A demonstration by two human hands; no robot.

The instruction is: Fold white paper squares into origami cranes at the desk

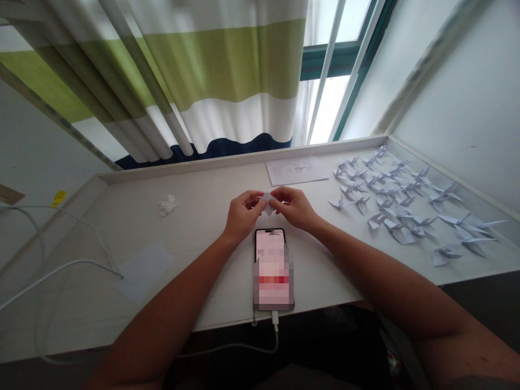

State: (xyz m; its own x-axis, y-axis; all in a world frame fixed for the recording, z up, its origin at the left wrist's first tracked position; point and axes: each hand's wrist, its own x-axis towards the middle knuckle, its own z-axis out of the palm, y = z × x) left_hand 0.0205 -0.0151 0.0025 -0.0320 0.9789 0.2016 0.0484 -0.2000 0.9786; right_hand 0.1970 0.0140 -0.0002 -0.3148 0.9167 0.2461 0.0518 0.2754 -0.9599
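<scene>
Between my two hands is a small piece of folded white paper, roughly diamond-shaped. My left hand pinches its left side between thumb and fingers. On the opposite side, my right hand grips it the same way, so both hands are closed on it. The fingers cover part of the paper, so its folds are hard to make out. Just below the hands a phone lies screen up, with a white cable plugged into its lower end. Off to the right, several folded paper cranes stand grouped on the white desk.
A printed sheet lies near the desk's back ledge. Crumpled tissue sits on the left, with flat white paper nearer me. White cables loop over the left side. Curtains hang behind the desk.
</scene>
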